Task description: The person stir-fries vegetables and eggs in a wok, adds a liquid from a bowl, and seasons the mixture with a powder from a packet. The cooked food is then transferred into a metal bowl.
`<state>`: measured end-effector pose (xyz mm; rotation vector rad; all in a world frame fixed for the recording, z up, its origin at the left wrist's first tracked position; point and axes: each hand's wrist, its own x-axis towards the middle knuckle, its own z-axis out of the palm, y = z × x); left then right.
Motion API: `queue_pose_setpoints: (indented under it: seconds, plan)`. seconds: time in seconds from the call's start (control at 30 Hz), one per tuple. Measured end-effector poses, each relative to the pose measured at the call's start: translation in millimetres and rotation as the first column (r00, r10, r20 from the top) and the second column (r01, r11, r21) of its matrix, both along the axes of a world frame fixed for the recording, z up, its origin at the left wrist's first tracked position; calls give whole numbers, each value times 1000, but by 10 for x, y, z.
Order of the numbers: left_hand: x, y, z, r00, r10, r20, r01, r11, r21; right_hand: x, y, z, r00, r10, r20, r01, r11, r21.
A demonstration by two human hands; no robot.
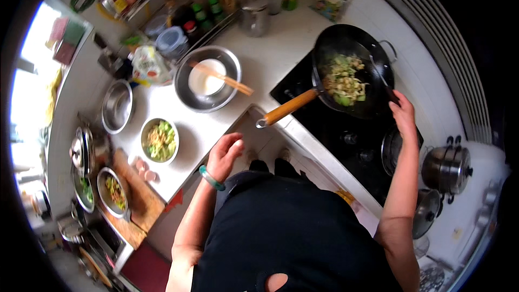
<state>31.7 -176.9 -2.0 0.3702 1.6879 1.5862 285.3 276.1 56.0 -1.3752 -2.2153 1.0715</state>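
A black wok (324,57) with a wooden handle (292,107) sits on the dark cooktop (308,130) at the right. Chopped pale green vegetables with brownish bits (344,80) lie in its bottom. My right hand (403,112) is closed around the dark handle of a cooking spatula (383,78), whose metal shaft runs into the wok; I cannot make out its blade clearly. My left hand (225,157), with a green bangle at the wrist, hovers near the counter's edge, below the wok handle's end. Its fingers are loosely bent and apart, with nothing in them.
On the left counter stand a white bowl of chopped greens (160,139), a steel basin (233,64) holding a white bowl and chopsticks (232,82), and an empty steel bowl (118,106). Eggshells (146,171) lie by a cutting board (141,200). Pots (446,168) stand at the far right.
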Motion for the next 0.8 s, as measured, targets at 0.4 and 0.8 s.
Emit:
queue_pose_setpoints:
  seconds: [0.4, 0.8]
  plan:
    - [-434, 2138, 131, 610, -783, -118, 629, 570, -528, 234, -120, 791, 836, 411, 365, -480, 869, 122]
    - [-471, 2452, -136, 601, -693, 398, 797, 557, -234, 156, 208, 455, 905, 399, -149, -418, 898, -136]
